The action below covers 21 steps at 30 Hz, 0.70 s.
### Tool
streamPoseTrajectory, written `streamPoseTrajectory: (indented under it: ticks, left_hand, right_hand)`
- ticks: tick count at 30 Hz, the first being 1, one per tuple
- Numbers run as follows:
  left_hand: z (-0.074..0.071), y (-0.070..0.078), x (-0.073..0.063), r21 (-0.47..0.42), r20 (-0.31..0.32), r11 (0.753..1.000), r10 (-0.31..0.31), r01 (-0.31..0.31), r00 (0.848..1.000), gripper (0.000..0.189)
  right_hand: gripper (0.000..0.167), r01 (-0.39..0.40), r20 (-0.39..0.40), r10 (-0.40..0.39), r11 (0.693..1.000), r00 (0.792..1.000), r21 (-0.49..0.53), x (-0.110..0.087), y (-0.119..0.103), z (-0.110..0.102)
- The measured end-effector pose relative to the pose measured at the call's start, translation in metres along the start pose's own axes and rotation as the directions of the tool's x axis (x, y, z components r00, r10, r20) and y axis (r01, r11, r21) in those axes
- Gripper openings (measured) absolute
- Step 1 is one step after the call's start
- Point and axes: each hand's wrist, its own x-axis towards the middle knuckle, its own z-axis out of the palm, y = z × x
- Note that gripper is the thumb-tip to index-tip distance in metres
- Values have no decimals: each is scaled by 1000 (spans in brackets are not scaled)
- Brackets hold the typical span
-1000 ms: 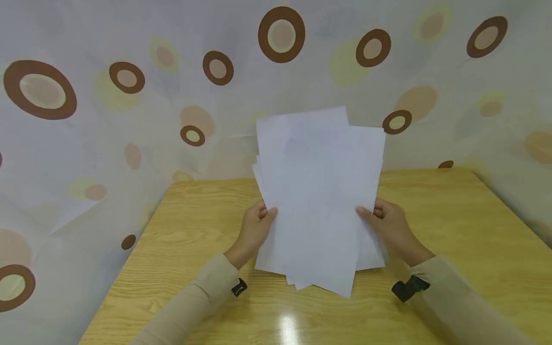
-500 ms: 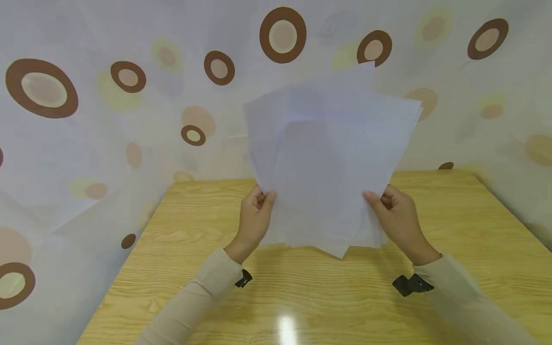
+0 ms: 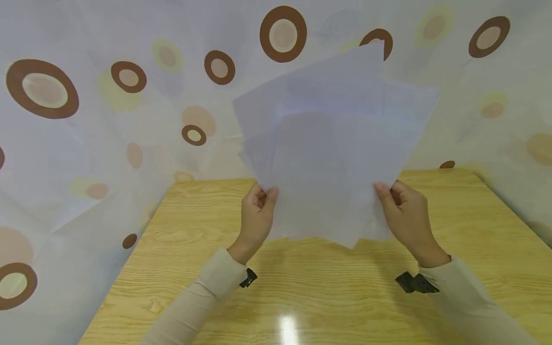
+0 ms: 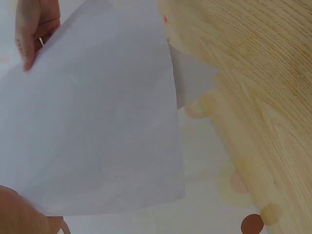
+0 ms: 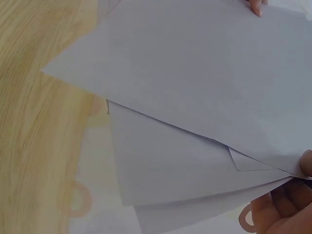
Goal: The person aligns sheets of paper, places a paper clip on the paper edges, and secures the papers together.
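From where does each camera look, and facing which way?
Head: worn there, facing forward and down at papers; left hand, right hand, sleeves show.
Left wrist: worn there, facing papers; left hand lower left, right upper left.
Right wrist: worn there, facing papers; right hand lower right, left at top.
Both wrist views share papers, table, both hands.

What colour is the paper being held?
The paper is white; the head view shows it best.

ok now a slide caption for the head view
Fingers of the left hand and right hand hold unevenly fanned sheets of paper over a wooden table.
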Motion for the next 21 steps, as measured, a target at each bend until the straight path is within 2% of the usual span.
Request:
streamPoseTrajectory:
  ticks: [5, 9, 16, 21]
  left_hand:
    - [0, -2, -3, -9, 7, 1000, 9, -9, 1000, 22]
    - [0, -6, -6, -4, 2, 1000, -8, 8, 1000, 22]
    - [1, -28, -18, 6, -2, 998, -55, 55, 998, 21]
    - [3, -38, -24, -11, 13, 997, -76, 76, 997, 23]
  right_hand:
    - [25, 19, -4, -19, 1000, 1000, 18, -2, 2, 0]
    - [22, 11, -2, -11, 999, 1000, 34, -7, 8, 3]
    - [24, -46, 67, 39, 994, 997, 101, -23, 23, 14]
    - [24, -66, 72, 59, 992, 996, 107, -30, 29, 21]
